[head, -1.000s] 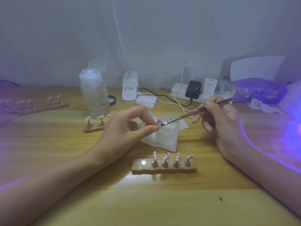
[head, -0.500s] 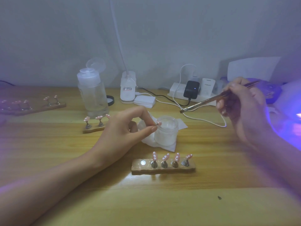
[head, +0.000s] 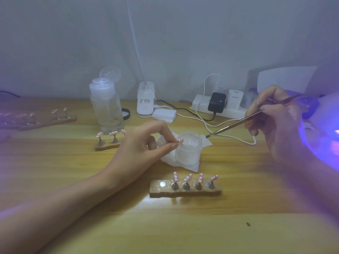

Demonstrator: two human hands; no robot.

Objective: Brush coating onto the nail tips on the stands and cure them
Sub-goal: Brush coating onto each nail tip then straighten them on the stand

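My left hand (head: 145, 143) pinches a small peg with a pink nail tip (head: 180, 140) between thumb and forefinger, held just over a frosted jar (head: 189, 151). My right hand (head: 275, 123) grips a thin brush (head: 236, 124); its bristle end hovers right of the jar, a short way from the tip. In front lies a wooden stand (head: 185, 191) carrying several pink nail tips on pegs, with one bare metal spot at its left end. A smaller stand (head: 107, 143) with three tips sits to the left.
A clear pump bottle (head: 106, 107) stands behind the small stand. A long stand with tips (head: 42, 120) lies far left. A power strip (head: 218, 107) with chargers and white cables sits at the back. A glowing purple cure lamp (head: 322, 129) fills the right edge. White tissue (head: 190, 165) lies under the jar.
My right hand drew the brush away from the held tip to the right and upward, then brought its bristle end back down toward the jar. My left hand stayed put.
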